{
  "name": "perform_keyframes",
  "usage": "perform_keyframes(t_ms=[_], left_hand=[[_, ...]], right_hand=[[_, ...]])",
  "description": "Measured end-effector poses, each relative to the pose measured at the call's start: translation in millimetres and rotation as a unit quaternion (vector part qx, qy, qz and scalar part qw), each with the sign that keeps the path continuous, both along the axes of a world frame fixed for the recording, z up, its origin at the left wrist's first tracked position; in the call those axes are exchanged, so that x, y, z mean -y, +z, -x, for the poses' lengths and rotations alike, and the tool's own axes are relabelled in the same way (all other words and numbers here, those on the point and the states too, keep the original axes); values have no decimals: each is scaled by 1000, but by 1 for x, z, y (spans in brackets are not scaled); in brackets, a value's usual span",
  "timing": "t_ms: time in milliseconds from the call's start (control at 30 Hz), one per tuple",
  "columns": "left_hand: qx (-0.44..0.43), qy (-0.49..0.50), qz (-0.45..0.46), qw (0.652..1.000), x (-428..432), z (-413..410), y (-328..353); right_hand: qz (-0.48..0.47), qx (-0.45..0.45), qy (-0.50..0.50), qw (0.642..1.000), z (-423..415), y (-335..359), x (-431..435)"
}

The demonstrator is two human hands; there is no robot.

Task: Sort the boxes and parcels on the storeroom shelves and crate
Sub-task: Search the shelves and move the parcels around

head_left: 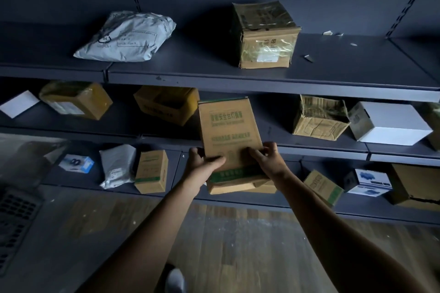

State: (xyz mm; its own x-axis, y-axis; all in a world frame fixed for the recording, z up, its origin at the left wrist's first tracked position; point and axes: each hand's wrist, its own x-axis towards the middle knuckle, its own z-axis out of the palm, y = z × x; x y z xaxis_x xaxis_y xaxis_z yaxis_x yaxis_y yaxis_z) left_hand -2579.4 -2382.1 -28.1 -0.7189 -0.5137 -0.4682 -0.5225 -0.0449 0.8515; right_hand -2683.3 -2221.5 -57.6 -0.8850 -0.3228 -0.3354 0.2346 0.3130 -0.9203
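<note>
**Q:** What's nearest you?

**Me:** The wooden floor [238, 245], under my outstretched arms.

**Q:** And your hands?

**Me:** Both grip a tall cardboard box [227, 126] with green print. My left hand [202, 166] clasps its lower left edge, thumb across the front. My right hand [270, 159] curls its fingers on the lower right.

**Q:** Where is it?

**Me:** Upright, slightly tilted, in front of the shelving. Its top is level with the middle shelf [321, 150]. Whether its foot rests on anything, I can't tell.

**Q:** Beyond it?

**Me:** Left on the bottom shelf [76, 183], a small green-banded box [151, 171] sits beside a grey parcel [117, 165]. Right on the middle shelf, a crumpled box [319, 118] is next to a white box [390, 123]. Farthest, the top shelf [202, 64] carries a grey mailer bag [126, 37] and a taped box [265, 35], well apart.
</note>
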Motion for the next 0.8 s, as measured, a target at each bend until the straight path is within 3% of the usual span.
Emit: perform_keyframes(t_ms=[133,467,567,667,800], left_hand=[[-18,-36,42,998,-17,-23,17],[-71,-54,-22,996,11,-64,36],[-75,-69,-36,994,31,-74,42],[-71,-84,-43,993,48,-86,44],[-77,-104,-39,991,60,-100,45]], right_hand=[[27,-4,0,1000,-20,4,-12],[89,-77,-41,992,-69,33,-8],[113,-48,-10,992,-84,40,-2],[98,48,1,994,-96,48,-1],[57,35,12,998,-108,55,1]])
